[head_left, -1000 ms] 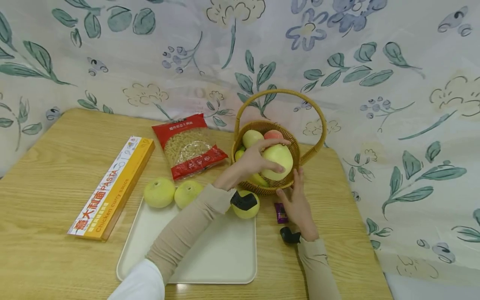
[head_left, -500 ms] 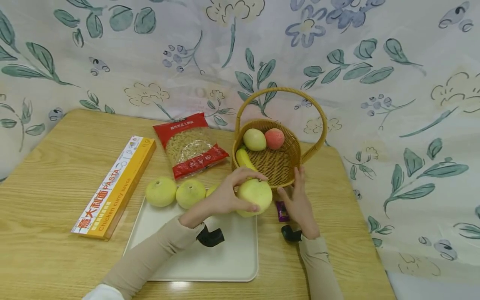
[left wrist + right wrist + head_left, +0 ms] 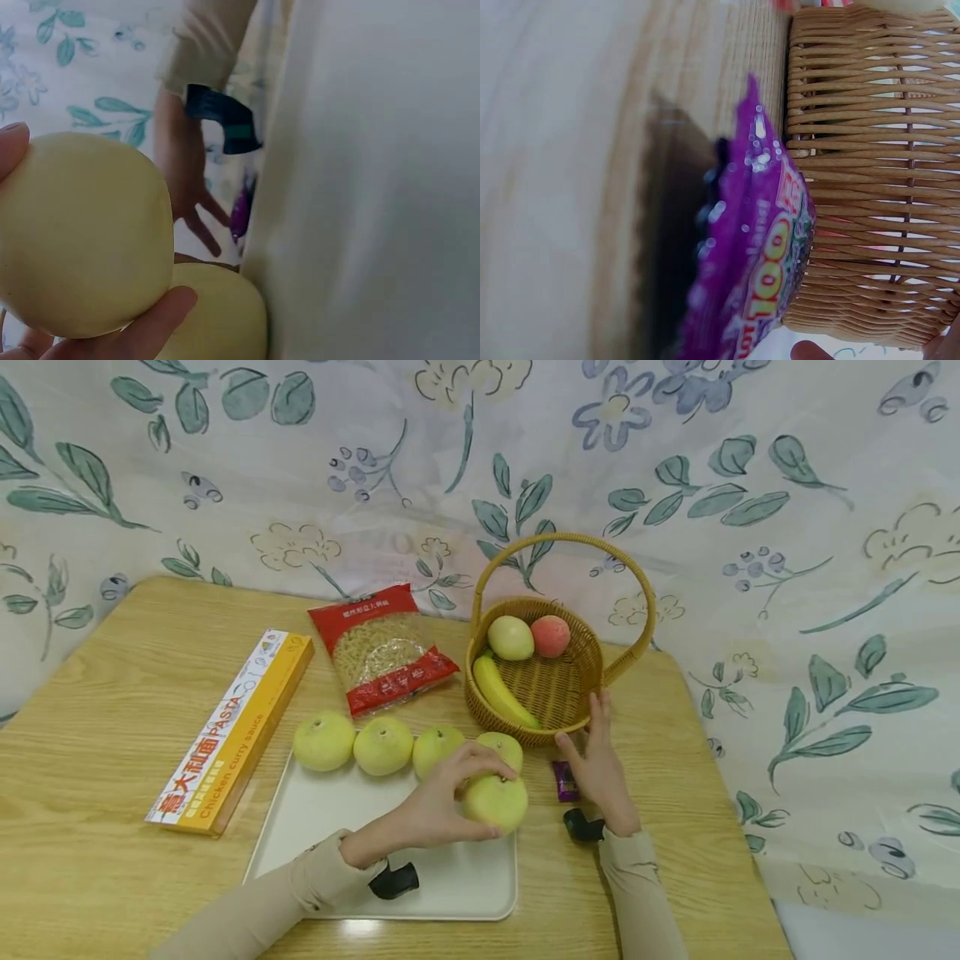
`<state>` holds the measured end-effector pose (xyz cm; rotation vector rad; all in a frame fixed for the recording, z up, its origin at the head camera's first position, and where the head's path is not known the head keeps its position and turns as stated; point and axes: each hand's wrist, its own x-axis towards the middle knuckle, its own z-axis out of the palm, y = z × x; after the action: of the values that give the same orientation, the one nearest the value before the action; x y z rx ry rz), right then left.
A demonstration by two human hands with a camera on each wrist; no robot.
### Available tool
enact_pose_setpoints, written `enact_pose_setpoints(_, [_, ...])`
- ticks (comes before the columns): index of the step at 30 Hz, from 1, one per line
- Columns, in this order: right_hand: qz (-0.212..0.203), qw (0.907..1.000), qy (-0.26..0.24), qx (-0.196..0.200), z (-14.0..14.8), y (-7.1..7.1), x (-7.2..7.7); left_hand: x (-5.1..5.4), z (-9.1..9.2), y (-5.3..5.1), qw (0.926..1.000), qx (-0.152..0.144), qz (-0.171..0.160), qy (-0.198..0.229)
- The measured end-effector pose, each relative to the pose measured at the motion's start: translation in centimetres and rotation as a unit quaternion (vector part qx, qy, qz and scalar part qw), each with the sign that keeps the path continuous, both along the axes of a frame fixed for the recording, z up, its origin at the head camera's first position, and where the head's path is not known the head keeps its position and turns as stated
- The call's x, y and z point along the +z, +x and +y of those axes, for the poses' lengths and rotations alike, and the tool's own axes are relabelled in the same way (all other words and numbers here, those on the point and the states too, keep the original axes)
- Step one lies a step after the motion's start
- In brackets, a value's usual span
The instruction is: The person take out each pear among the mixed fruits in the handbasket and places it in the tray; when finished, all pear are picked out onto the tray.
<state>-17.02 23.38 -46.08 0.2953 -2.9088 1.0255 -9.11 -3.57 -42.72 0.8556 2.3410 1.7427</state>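
Observation:
My left hand [image 3: 442, 802] grips a round yellow-green fruit [image 3: 497, 803] with a short stem, at the right side of the cream tray [image 3: 337, 814]. In the left wrist view, fingers and thumb curl round this fruit [image 3: 82, 232]. Several similar fruits [image 3: 383, 747] sit in a row along the tray's far edge. My right hand [image 3: 603, 772] rests its straight fingers at the near right side of the wicker basket [image 3: 551, 689]. Inside the basket lie a banana [image 3: 504, 696], a pale round fruit [image 3: 511, 638] and a pinkish-red peach-like fruit [image 3: 551, 636].
A small purple snack packet [image 3: 761, 247] lies beside the right hand, close to the basket. Left of the tray is a yellow and white pasta box [image 3: 232, 735]. Behind the tray lies a red bag of pasta [image 3: 381, 647]. The basket's tall handle [image 3: 562, 537] arches upward.
My left hand has lifted the round fruit out of the basket and carried it left and toward me, over the tray. The right hand has stayed at the basket.

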Motion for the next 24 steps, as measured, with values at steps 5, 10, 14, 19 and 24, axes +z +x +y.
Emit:
enact_pose_setpoints(5, [-0.001,1.0,0.005,-0.004,0.0,0.0,0.0,-0.7,0.2,0.2,0.9994,0.0,0.0,-0.034])
enact_pose_setpoints(10, [-0.001,1.0,0.003,-0.002,0.0,0.0,0.1,-1.5,0.4,0.5,0.9972,0.004,0.03,-0.068])
enact_pose_setpoints(14, [-0.001,1.0,0.002,-0.002,0.1,0.0,0.1,-2.1,0.5,0.4,0.9964,0.001,0.04,-0.075])
enact_pose_setpoints(19, [0.0,1.0,0.003,-0.001,0.0,-0.1,0.1,-2.3,0.7,0.3,0.9932,0.001,0.064,-0.097])
enact_pose_setpoints(24, [-0.002,1.0,0.002,-0.001,0.0,-0.1,0.1,-1.1,0.8,0.2,0.993,-0.002,0.055,-0.105])
